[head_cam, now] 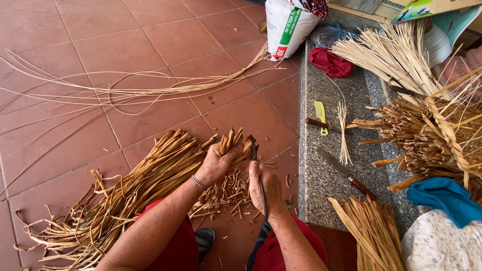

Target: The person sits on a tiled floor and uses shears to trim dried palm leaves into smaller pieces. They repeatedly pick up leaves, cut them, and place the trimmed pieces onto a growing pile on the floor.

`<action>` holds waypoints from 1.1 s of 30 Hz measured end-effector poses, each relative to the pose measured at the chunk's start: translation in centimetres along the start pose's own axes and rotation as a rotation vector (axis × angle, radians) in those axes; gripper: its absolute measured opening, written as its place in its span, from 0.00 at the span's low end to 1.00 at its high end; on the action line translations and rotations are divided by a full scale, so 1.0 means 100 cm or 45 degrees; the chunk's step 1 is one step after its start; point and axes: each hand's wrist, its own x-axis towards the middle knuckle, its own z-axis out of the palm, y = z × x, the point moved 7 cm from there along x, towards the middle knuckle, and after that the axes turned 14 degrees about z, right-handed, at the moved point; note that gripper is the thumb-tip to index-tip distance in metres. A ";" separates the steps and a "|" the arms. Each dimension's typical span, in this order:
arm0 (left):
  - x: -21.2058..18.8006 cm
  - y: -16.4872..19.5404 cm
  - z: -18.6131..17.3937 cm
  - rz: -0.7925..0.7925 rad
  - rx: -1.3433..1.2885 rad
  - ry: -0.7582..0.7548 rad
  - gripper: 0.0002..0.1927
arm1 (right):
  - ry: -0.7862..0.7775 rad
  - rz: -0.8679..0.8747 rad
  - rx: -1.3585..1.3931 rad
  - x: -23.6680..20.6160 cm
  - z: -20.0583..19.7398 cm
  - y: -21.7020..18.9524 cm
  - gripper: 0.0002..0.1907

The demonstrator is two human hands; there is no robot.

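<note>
Dried strips (165,165) bundled in our left hand (217,163), ends over the tiled floor (100,50); our right hand (263,185) clenches the knife (257,170). Best we cut away from those fingers.

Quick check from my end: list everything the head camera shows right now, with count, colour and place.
Bundle of dried strips: one, tan, on the tiled floor, ends gripped by left hand.
Blade: one, dark, in right hand.
Trimmings: many, tan, floor below the hands.
Long strands: several, pale, across red tiles.
Sack: one, white and green, top centre.
Red cloth: one, on the grey stone ledge.
Comb: one, yellow, ledge.
Knives: two, brown handles, ledge.
Pale fibre sheaf: one, top right.
Woven piece: one, brown, right.
Blue cloth: one, lower right.
Left hand: holding bundle.
Right hand: holding blade.
</note>
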 end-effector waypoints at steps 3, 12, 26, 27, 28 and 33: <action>0.000 0.001 0.000 0.060 -0.053 -0.008 0.16 | 0.036 -0.094 0.119 0.002 -0.003 0.002 0.39; -0.001 0.005 0.007 -0.067 -0.223 -0.103 0.22 | -0.034 0.058 0.739 0.008 -0.016 0.013 0.36; -0.005 0.021 0.024 -0.192 -0.469 -0.431 0.32 | -0.183 -0.042 -0.111 -0.001 -0.004 -0.015 0.35; -0.006 0.023 0.025 -0.157 -0.460 -0.473 0.32 | -0.192 -0.037 -0.135 -0.002 -0.003 -0.016 0.35; -0.005 0.025 0.026 -0.120 -0.451 -0.515 0.32 | -0.175 -0.093 -0.131 -0.004 -0.004 -0.021 0.35; -0.006 0.034 0.024 0.016 -0.151 -0.631 0.29 | -0.165 -0.173 -0.184 -0.011 -0.004 -0.029 0.37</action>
